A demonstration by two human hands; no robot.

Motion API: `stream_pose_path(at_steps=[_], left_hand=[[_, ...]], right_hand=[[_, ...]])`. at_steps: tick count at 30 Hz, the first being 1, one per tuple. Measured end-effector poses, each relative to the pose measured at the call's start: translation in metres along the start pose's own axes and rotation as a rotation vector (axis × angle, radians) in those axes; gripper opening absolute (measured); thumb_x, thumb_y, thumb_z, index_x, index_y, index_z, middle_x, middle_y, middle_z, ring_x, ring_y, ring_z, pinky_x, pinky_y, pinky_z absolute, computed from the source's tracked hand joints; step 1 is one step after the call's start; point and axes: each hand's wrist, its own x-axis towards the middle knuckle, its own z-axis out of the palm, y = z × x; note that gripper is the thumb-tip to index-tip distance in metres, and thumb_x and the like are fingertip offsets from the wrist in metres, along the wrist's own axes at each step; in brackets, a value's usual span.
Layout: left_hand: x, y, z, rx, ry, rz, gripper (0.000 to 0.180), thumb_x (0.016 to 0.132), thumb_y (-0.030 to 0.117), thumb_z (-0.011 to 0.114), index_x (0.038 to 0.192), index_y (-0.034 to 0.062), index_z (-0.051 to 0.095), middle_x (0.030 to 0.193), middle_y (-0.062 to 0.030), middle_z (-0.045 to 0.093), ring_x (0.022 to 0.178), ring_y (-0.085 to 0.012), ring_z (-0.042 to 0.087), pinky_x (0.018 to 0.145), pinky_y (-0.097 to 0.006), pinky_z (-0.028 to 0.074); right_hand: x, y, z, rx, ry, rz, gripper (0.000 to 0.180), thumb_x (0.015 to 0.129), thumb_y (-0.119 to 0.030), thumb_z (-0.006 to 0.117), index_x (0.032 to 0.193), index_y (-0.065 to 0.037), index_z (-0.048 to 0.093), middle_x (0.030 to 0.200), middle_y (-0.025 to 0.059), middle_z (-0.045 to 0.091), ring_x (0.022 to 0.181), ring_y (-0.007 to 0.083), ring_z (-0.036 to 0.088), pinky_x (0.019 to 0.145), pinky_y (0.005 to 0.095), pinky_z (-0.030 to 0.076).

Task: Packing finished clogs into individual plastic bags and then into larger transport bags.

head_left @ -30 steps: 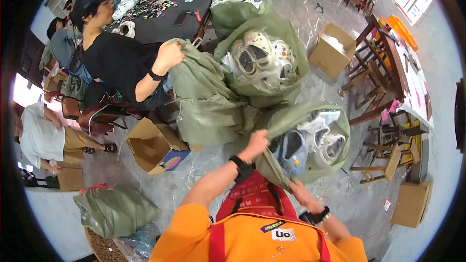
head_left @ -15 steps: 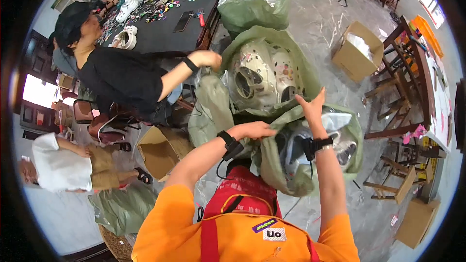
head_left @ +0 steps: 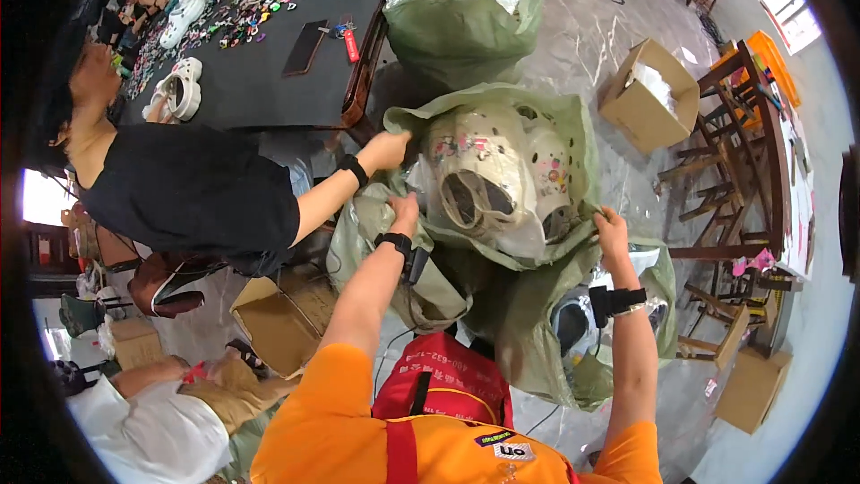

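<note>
A green woven sack (head_left: 502, 99) stands before me, holding white clogs (head_left: 488, 175) with colourful charms, wrapped in clear plastic. My right hand (head_left: 613, 237) is closed on the sack's near right rim. At its near left side, my left hand (head_left: 405, 215) is closed on the edge of the same sack; the fingertips are partly hidden. A co-worker's hand (head_left: 387, 151) grips the far left rim. Against my right forearm lies another green sack (head_left: 537, 341) with plastic-wrapped shoes. A slack green sack (head_left: 358, 237) lies under my left wrist.
Beyond stands a further sack (head_left: 466, 40) full of white clogs. A dark table (head_left: 269, 94) at the left bears loose charms, a phone (head_left: 305, 47) and clogs. Open cardboard boxes (head_left: 649, 94) are on the floor. Wooden stools (head_left: 717, 179) stand at the right. Another person sits lower left.
My left hand has moved left and away from me to the middle sack's left edge. My right hand has closed on its rim. The co-worker has leaned closer and grips the sack.
</note>
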Motion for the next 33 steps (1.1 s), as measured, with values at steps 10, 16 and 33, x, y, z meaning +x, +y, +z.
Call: stream_pose_path(at_steps=[10, 16, 33], left_hand=[[0.050, 0.037, 0.032, 0.228, -0.044, 0.291, 0.048, 0.077, 0.040, 0.054, 0.082, -0.0075, 0.058, 0.086, -0.0257, 0.056, 0.084, -0.0390, 0.053, 0.073, -0.044, 0.040], [0.009, 0.155, -0.013, 0.476, 0.190, 0.575, 0.052, 0.075, 0.044, 0.052, 0.082, -0.0067, 0.058, 0.087, -0.0283, 0.055, 0.086, -0.0385, 0.053, 0.070, -0.045, 0.041], [0.051, 0.255, 0.000, 0.315, 0.389, 0.482, 0.047, 0.079, 0.041, 0.047, 0.092, -0.0027, 0.058, 0.094, -0.0242, 0.056, 0.090, -0.0379, 0.053, 0.075, -0.043, 0.041]], right_hand=[[0.002, -0.056, -0.049, 0.556, 0.073, -0.015, 0.021, 0.082, -0.011, 0.043, 0.101, -0.003, 0.050, 0.086, -0.0011, 0.054, 0.071, 0.0068, 0.050, 0.057, 0.0206, 0.039], [0.009, -0.136, -0.071, 0.666, -0.009, -0.102, 0.020, 0.082, -0.008, 0.042, 0.100, -0.002, 0.050, 0.089, 0.0014, 0.056, 0.071, 0.0075, 0.051, 0.059, 0.0186, 0.039], [-0.002, -0.121, -0.030, 0.029, -0.260, -0.117, 0.030, 0.084, -0.016, 0.045, 0.112, -0.005, 0.047, 0.076, 0.0009, 0.051, 0.061, 0.0062, 0.043, 0.055, 0.0212, 0.038]])
